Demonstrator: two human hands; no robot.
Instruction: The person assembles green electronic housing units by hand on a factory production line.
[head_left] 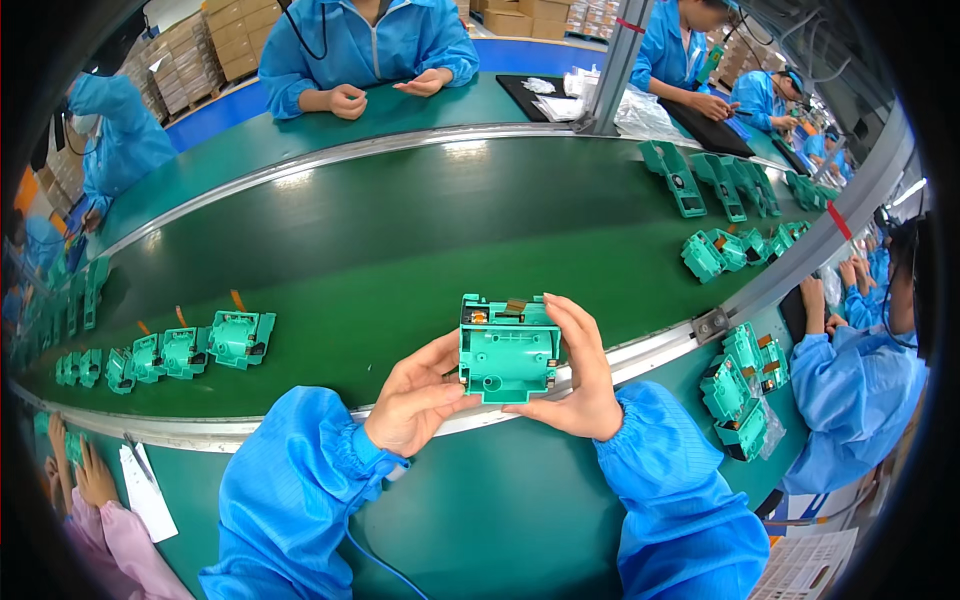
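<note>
A green plastic housing (515, 362) is held up in front of me, its hollow side facing me. Along its top edge sit a small copper-coloured part and a brownish flex strip. My left hand (415, 395) grips its left side, thumb at the lower corner. On the right side, my right hand (580, 375) closes round it, fingers along the edge and thumb under the lower corner. The housing is above the near metal rail (640, 350) of the green conveyor belt (390, 240). Blue sleeves cover both my forearms, and a blue cord hangs from the left cuff.
Several similar green housings (240, 338) stand in a row at the belt's left; more housings (703, 257) and long green covers (675, 180) lie at its right. Another housing pile (735, 392) is on the right table. A metal post (800, 265) rises there. Co-workers sit around.
</note>
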